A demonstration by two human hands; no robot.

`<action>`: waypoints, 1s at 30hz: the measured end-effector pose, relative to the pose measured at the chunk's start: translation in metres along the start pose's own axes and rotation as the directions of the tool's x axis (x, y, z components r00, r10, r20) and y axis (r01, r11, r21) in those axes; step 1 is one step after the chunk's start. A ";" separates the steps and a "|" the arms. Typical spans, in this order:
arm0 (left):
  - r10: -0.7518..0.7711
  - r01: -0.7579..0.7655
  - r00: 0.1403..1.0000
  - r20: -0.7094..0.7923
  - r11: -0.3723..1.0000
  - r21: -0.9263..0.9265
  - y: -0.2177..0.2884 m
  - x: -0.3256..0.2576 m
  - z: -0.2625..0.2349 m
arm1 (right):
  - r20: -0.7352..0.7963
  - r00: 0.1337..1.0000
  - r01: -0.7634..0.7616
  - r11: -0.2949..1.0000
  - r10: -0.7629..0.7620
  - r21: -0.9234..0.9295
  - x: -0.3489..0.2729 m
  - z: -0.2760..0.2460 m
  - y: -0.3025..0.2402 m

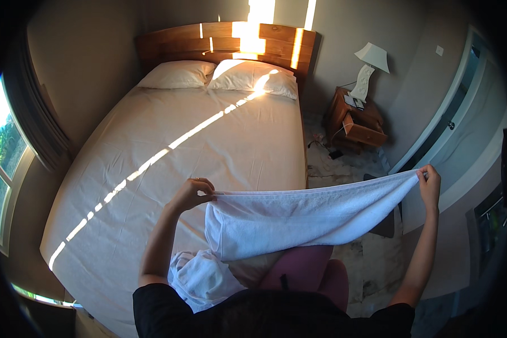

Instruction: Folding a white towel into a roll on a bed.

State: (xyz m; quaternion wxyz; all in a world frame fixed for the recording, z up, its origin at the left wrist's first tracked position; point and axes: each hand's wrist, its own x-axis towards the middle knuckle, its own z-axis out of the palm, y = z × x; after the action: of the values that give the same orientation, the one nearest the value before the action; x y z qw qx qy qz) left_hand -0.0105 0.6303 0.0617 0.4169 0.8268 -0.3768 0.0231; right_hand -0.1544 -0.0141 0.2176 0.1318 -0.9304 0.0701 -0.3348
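A white towel [298,219] hangs stretched between my two hands, its upper edge pulled nearly straight and its lower part sagging over my legs. My left hand [192,194] pinches one upper corner above the bed. Out to the right, my right hand [428,183] grips the opposite corner, raised a little higher and beyond the bed's side. A crumpled white cloth [203,279] lies on the bed beside my left forearm, partly hidden by my sleeve. Beneath all this is the bed [208,152], covered with a pale fitted sheet.
Two pillows [253,78] rest against the wooden headboard [174,45]. A wooden nightstand [343,115] with its drawer pulled out carries a white lamp [366,73]. Cables and a small dark object [336,154] lie on the floor. A window [5,152] is at left, a door [462,124] at right.
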 end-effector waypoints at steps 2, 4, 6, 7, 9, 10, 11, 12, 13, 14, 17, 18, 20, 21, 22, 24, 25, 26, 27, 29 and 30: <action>-0.008 0.008 1.000 0.005 1.000 0.010 -0.002 -0.001 0.000 | 0.023 1.000 0.004 1.000 -0.005 0.015 0.000 0.001 0.000; -0.036 0.036 0.999 -0.003 0.998 0.042 -0.003 -0.002 -0.003 | 0.059 0.998 -0.007 1.000 0.006 0.019 0.001 0.001 -0.006; -0.074 0.073 0.997 0.007 0.993 0.097 -0.002 -0.002 -0.006 | 0.065 0.998 0.005 1.000 -0.007 0.028 0.002 -0.001 -0.009; -0.116 0.113 0.993 0.008 0.982 0.153 0.000 -0.003 -0.008 | 0.073 0.997 0.022 0.999 -0.025 0.040 0.001 -0.003 -0.010; -0.130 0.136 0.990 -0.050 0.979 0.152 0.012 -0.005 -0.012 | 0.075 0.997 0.025 0.998 -0.030 0.064 0.001 -0.007 -0.019; -0.149 0.165 0.983 -0.111 0.975 0.147 0.018 -0.005 -0.015 | 0.081 0.996 0.033 0.995 -0.040 0.089 0.000 -0.009 -0.023; -0.141 0.156 0.984 -0.106 0.977 0.148 0.023 -0.005 -0.019 | 0.075 0.997 0.027 0.996 -0.034 0.085 -0.001 -0.011 -0.030; -0.043 0.088 0.987 -0.157 0.952 0.293 0.027 -0.005 -0.025 | 0.070 0.997 0.025 0.993 -0.033 0.112 -0.001 -0.012 -0.036; 0.061 0.029 0.979 -0.193 0.901 0.433 0.030 -0.004 -0.031 | 0.066 0.997 0.023 0.990 -0.032 0.140 -0.001 -0.013 -0.039; 0.050 0.060 0.975 -0.219 0.882 0.468 0.031 -0.004 -0.038 | 0.092 0.994 0.038 0.988 -0.052 0.151 0.001 -0.013 -0.038; 0.022 0.172 0.927 -0.375 0.862 0.477 0.005 0.004 -0.047 | 0.089 0.995 0.016 0.950 -0.046 0.312 0.012 0.009 -0.054; 0.033 0.160 0.929 -0.369 0.864 0.478 -0.005 0.013 -0.046 | 0.111 0.994 -0.016 0.946 -0.021 0.325 0.016 0.019 -0.059; -0.599 0.595 0.748 -0.286 0.796 -0.110 -0.027 0.038 -0.044 | 0.128 0.992 -0.031 0.948 -0.011 0.317 0.033 0.049 -0.052; -0.653 0.535 0.713 -0.255 0.742 -0.405 -0.050 0.053 -0.042 | 0.124 0.992 -0.010 0.954 -0.028 0.300 0.045 0.068 -0.045; -0.700 0.429 0.683 -0.207 0.614 -0.662 -0.079 0.071 -0.041 | 0.083 0.996 0.013 0.943 -0.043 0.332 0.061 0.087 -0.040; -0.665 0.318 0.667 -0.337 0.662 -0.679 -0.096 0.130 -0.056 | -0.019 1.000 0.026 0.916 -0.020 0.401 0.097 0.113 -0.026; -0.510 0.084 0.730 -0.454 0.727 -0.682 -0.110 0.144 -0.093 | -0.077 0.997 0.045 0.878 -0.009 0.476 0.123 0.125 -0.035; -0.498 -0.022 0.607 -0.620 0.768 -0.639 -0.096 0.173 -0.117 | -0.187 0.982 0.094 0.887 -0.009 0.452 0.145 0.123 -0.038; -0.208 -0.169 0.636 -0.743 0.902 -0.397 -0.072 0.195 -0.148 | -0.296 0.955 0.138 0.899 -0.009 0.416 0.163 0.114 -0.039; 0.142 -0.272 0.427 -0.893 0.962 0.023 0.003 0.231 -0.187 | -0.458 0.888 0.236 0.886 -0.030 0.399 0.188 0.076 -0.043; 0.251 -0.251 0.320 -0.914 0.952 0.173 0.021 0.222 -0.230 | -0.480 0.876 0.309 0.816 -0.044 0.488 0.199 0.062 -0.063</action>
State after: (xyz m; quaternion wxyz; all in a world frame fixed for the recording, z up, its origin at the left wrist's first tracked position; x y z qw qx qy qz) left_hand 0.1983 0.6509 0.3036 0.5473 0.6004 -0.1995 0.5479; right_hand 0.0409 0.0149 0.3102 0.3413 -0.7525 -0.0899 -0.5561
